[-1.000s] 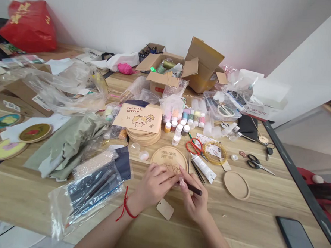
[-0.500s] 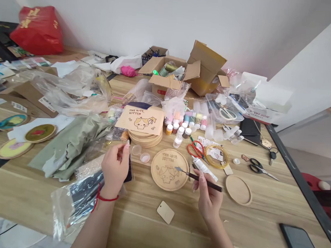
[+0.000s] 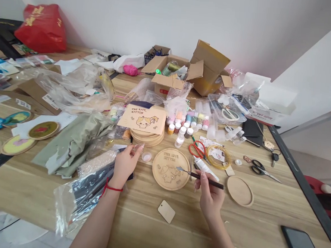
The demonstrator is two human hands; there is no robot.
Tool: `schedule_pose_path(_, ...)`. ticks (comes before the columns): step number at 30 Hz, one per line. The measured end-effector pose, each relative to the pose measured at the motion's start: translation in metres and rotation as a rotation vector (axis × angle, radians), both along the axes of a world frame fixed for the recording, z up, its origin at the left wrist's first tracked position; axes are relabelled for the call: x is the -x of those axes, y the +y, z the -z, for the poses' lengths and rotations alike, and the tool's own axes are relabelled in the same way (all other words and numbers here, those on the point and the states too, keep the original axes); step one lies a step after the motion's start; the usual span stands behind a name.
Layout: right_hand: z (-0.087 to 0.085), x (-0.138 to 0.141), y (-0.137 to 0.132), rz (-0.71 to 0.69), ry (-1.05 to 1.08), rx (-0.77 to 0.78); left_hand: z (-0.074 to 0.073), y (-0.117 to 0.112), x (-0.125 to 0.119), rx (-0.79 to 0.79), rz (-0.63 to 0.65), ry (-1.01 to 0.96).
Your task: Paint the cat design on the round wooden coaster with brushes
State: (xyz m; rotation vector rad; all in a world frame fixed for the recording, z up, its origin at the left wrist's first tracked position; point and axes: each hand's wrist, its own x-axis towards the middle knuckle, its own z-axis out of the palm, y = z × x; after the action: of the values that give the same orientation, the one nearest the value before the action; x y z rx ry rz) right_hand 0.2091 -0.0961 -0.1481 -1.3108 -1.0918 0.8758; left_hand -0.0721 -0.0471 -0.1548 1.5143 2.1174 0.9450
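Note:
My right hand [image 3: 210,196] is closed on a palette knife [image 3: 204,178] with a dark handle. Its metal blade hovers over or touches the round wooden plate [image 3: 164,182], which bears line-drawn lettering and a kitten. My left hand [image 3: 127,163], with a red cord at the wrist, pinches a small clear dish [image 3: 138,147] at its fingertips; whether the dish is off the table cannot be made out. Beside it lies a second small round dish [image 3: 146,157]. Behind, a printed kitten card [image 3: 142,119] rests on a stack of wooden discs [image 3: 147,139].
Paint bottles [image 3: 179,140], red-handled scissors [image 3: 197,149], a white tube [image 3: 206,168] and a wire coil [image 3: 218,157] surround the plate. A wooden tag [image 3: 166,211] lies in front, an oval tray [image 3: 240,191] and phone [image 3: 303,246] at right. Plastic packets [image 3: 82,193] lie left.
My left hand has moved forward and right, down to the small clear dish. My right hand keeps the palette knife over the plate. The view has shifted slightly.

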Motion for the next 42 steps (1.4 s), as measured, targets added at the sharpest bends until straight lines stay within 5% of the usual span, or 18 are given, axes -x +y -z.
schedule_pose_path(6,-0.003,0.001,0.002,0.013,-0.004,-0.005,0.013,0.005,0.000,0.012,0.044,-0.159)
schedule_pose_path(17,-0.008,0.001,0.002,0.042,-0.023,0.002,0.014,0.008,-0.001,-0.006,0.080,-0.244)
schedule_pose_path(42,-0.003,-0.003,0.004,0.031,0.000,0.011,0.008,0.006,-0.005,-0.320,0.043,-0.020)
